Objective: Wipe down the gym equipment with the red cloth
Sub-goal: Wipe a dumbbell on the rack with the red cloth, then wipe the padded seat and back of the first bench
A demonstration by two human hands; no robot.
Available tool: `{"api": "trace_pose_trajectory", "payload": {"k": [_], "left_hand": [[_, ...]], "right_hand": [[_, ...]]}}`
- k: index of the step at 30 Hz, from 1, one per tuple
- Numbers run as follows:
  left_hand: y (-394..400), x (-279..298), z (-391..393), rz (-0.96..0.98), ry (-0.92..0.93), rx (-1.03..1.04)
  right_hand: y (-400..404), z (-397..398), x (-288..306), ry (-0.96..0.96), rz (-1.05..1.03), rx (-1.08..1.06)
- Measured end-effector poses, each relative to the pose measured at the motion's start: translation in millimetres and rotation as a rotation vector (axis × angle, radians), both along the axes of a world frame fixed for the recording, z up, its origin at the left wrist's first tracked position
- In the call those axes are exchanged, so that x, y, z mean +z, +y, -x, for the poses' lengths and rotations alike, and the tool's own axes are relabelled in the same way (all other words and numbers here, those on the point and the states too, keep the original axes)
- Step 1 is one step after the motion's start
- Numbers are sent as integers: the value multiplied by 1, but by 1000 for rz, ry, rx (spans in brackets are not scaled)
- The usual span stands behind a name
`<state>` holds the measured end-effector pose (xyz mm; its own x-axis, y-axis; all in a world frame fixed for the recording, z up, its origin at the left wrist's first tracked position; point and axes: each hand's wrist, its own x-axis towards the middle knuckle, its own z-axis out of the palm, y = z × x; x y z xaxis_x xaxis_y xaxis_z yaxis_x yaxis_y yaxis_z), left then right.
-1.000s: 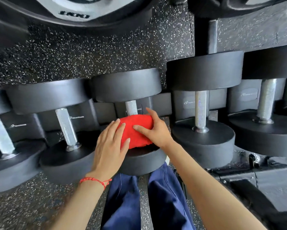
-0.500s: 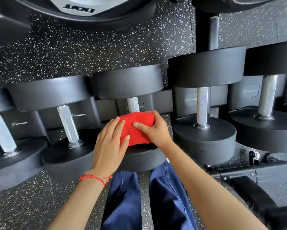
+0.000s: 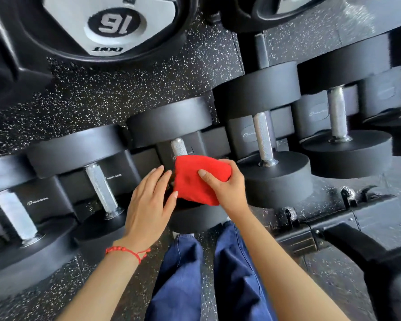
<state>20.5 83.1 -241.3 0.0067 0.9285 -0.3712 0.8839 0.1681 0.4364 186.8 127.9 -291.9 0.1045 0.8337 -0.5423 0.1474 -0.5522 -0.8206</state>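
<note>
Red cloth [image 3: 198,181] on the middle dumbbell [image 3: 178,147]

Right hand [image 3: 227,186] pinches the folded cloth, long side crosswise over the away-pointing handle; left hand [image 3: 148,205], fingers relaxed, rests alongside.

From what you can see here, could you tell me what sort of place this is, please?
Most likely a gym's free-weights area. A row of black dumbbells with knurled metal handles sits on a rack, a weight plate marked 16 lies beyond them, and the speckled rubber floor is typical of a gym.
</note>
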Motion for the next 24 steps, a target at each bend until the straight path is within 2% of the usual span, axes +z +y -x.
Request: {"api": "trace_pose_trajectory", "payload": {"k": [12, 24], "left_hand": [[-6, 52, -48, -90, -64, -330], [-45, 66, -175, -129, -85, -580]], "right_hand": [[-58, -61, 71, -90, -155, -329], [-142, -186, 96, -143, -211, -598]]}}
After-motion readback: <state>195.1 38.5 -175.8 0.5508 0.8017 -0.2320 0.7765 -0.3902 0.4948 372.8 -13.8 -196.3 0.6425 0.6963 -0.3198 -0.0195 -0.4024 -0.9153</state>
